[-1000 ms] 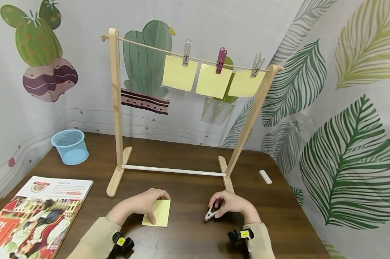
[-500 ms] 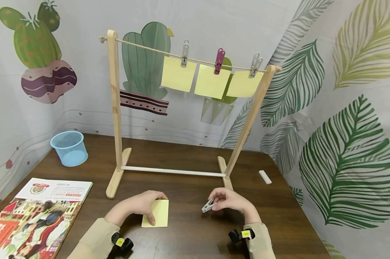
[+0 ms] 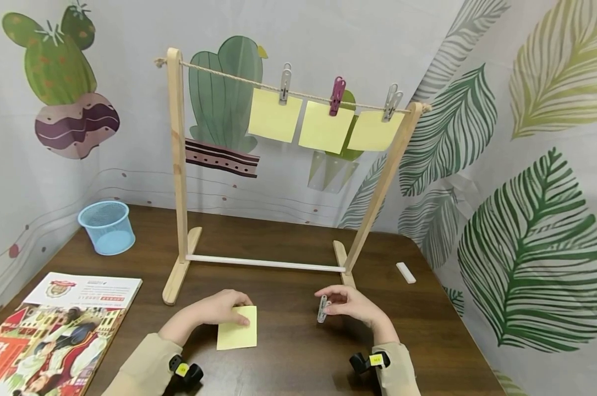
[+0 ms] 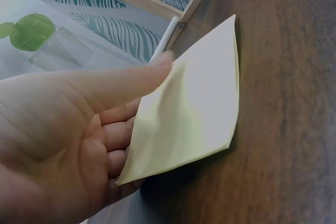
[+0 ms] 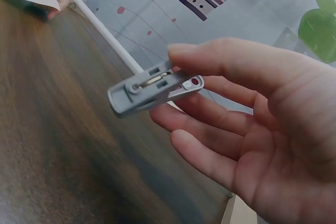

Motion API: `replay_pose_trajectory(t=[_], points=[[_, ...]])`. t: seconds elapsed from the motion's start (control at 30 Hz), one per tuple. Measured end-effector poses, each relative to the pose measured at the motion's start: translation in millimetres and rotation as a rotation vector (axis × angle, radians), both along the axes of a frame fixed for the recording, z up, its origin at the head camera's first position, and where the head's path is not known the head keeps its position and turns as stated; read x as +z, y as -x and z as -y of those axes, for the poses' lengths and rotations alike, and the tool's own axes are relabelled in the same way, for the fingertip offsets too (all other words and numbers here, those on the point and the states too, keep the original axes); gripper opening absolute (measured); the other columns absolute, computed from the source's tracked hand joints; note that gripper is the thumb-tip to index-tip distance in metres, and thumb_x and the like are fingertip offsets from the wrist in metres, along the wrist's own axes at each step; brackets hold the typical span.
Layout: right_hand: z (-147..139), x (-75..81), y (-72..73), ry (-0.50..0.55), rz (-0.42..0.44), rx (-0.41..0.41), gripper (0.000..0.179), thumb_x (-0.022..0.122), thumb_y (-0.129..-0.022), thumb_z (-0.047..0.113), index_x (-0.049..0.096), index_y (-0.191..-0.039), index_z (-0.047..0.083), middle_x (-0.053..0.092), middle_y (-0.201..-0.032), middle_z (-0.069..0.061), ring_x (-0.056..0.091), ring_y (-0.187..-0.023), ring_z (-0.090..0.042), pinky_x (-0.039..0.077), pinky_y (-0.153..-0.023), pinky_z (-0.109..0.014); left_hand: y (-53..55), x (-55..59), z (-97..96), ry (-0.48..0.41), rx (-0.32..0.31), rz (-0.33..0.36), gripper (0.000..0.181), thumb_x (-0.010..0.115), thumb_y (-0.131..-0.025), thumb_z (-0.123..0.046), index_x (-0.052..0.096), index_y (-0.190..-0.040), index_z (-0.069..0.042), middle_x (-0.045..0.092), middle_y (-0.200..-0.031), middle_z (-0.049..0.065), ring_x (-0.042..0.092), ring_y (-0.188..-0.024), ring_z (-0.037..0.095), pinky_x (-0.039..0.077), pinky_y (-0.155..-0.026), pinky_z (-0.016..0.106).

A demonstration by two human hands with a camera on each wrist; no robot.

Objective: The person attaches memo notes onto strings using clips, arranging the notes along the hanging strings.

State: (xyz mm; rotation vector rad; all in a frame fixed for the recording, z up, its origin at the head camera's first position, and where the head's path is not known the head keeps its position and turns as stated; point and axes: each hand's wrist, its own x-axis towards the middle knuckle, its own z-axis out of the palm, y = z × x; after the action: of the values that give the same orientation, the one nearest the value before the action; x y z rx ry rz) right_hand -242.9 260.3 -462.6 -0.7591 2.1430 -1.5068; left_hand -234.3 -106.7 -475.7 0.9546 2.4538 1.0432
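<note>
My left hand [image 3: 224, 309] holds a square yellow sticky note [image 3: 240, 335] just in front of me. In the left wrist view the thumb lies across the face of the sticky note [image 4: 194, 98], while the other fingers are behind it. The paper bends slightly and its lower edge is close to the wood. To the right, my right hand [image 3: 350, 308] pinches a grey clothespin [image 5: 149, 85] between thumb and fingers. Its handle end sits in the fingers, and the other end points away from the palm. Both hands are near the table surface, apart from each other.
Behind the hands stands a wooden frame [image 3: 177, 165] with a rope. Three yellow notes hang there from two grey clothespins and a purple clothespin [image 3: 337, 96]. A blue mesh basket [image 3: 111, 234], a magazine [image 3: 55, 335] and a small white block [image 3: 405, 272] lie around.
My left thumb has slid up and inward across the yellow sticky note. The clothespin in my right hand has turned from slanting to nearly upright, and that hand has shifted slightly.
</note>
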Motion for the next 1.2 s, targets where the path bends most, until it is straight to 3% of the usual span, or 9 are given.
replay_pose_trajectory(t=[0.13, 0.33, 0.5, 0.7, 0.93, 1.2], points=[[-0.1, -1.3, 0.0, 0.011, 0.002, -0.012, 0.046, 0.067, -0.089, 0.005, 0.052, -0.128, -0.015, 0.065, -0.098, -0.005, 0.062, -0.088, -0.004, 0.054, -0.077, -0.021, 2.3, -2.1, 0.9, -0.026, 0.017, 0.020, 0.022, 0.069, -0.090, -0.018, 0.070, -0.101, 0.001, 0.069, -0.088, 0.000, 0.054, -0.070, 0.002, 0.047, -0.062, 0.020], [-1.1, -1.0, 1.5, 0.002, -0.009, -0.039, 0.049, 0.069, -0.088, 0.004, 0.050, -0.130, -0.014, 0.063, -0.096, 0.002, 0.062, -0.087, -0.004, 0.053, -0.076, -0.020, 1.9, -2.4, 2.1, -0.086, 0.074, 0.086, 0.019, 0.071, -0.088, -0.014, 0.071, -0.097, 0.003, 0.071, -0.084, 0.004, 0.057, -0.066, 0.004, 0.048, -0.058, 0.021], [-1.6, -0.7, 2.1, 0.032, 0.000, -0.022, 0.047, 0.071, -0.087, 0.003, 0.048, -0.121, -0.021, 0.065, -0.091, 0.007, 0.064, -0.085, -0.003, 0.052, -0.074, -0.020, 0.3, -1.6, 2.7, -0.121, 0.109, 0.130, 0.020, 0.072, -0.085, -0.013, 0.071, -0.095, 0.005, 0.071, -0.082, 0.005, 0.058, -0.066, 0.006, 0.049, -0.057, 0.021], [-2.2, -3.5, 3.2, 0.055, -0.005, -0.017, 0.039, 0.069, -0.087, 0.000, 0.050, -0.114, -0.020, 0.067, -0.089, 0.005, 0.064, -0.084, -0.003, 0.053, -0.074, -0.020, 0.9, -1.8, 3.2, -0.126, 0.120, 0.150, 0.020, 0.073, -0.085, -0.012, 0.072, -0.095, 0.005, 0.071, -0.083, 0.006, 0.059, -0.065, 0.006, 0.050, -0.057, 0.022], [-0.5, -4.4, 3.0, 0.030, -0.002, -0.065, 0.040, 0.070, -0.088, 0.005, 0.053, -0.117, -0.017, 0.064, -0.094, 0.003, 0.063, -0.089, -0.005, 0.053, -0.078, -0.020, 2.8, -2.1, 3.8, -0.138, 0.136, 0.178, 0.020, 0.073, -0.085, -0.012, 0.072, -0.095, 0.005, 0.071, -0.083, 0.006, 0.059, -0.066, 0.008, 0.050, -0.057, 0.022], [2.3, -5.0, 1.5, 0.024, 0.014, -0.066, 0.040, 0.068, -0.089, 0.005, 0.053, -0.119, -0.016, 0.063, -0.097, 0.001, 0.062, -0.090, -0.006, 0.054, -0.077, -0.021, 1.8, -2.8, 5.0, -0.168, 0.132, 0.223, 0.021, 0.073, -0.085, -0.013, 0.072, -0.097, 0.005, 0.072, -0.084, 0.007, 0.060, -0.066, 0.009, 0.051, -0.058, 0.023]])
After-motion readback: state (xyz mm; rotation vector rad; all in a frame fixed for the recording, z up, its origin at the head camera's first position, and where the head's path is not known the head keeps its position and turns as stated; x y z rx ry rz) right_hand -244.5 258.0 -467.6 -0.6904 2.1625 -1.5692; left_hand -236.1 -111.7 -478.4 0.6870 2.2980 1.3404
